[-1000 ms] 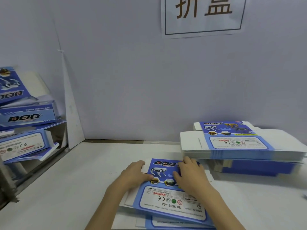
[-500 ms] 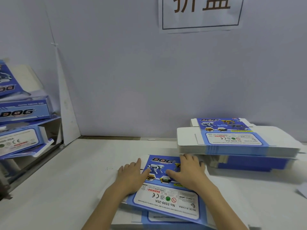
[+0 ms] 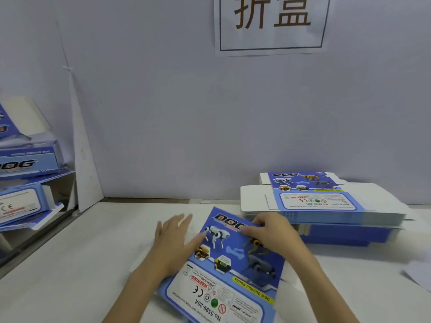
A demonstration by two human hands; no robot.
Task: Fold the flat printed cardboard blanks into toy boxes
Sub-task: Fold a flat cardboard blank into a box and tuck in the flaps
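The blank (image 3: 233, 259) lies in front of the person on the white surface (image 3: 81, 264), printed face up and turned at a slant, its far corner pointing toward the wall. It looks to rest on at least one more sheet, though that is hard to tell. The left hand (image 3: 173, 241) lies flat at the blank's left edge with its fingers (image 3: 177, 221) straight and spread, partly blurred, the thumb reaching onto the printed face. The right hand (image 3: 270, 234) sits at the far edge near the logo, its fingers (image 3: 258, 221) curled over that edge and apparently pinching it. Thin printed card like this should be very light and springy. It is probably stiff across a panel and weak only along the scored lines, so it should fold cleanly there and crease badly anywhere else. The glossy face looks slippery, so a flat palm may slide on it, and one sheet may drag the one beneath it. The best hold is probably a pinch at an edge or flap close to a score, with the other hand pressing the neighbouring panel flat. A tall stack of blanks (image 3: 321, 203) sits just beyond on the right, and folded boxes (image 3: 25, 163) are piled at the far left.
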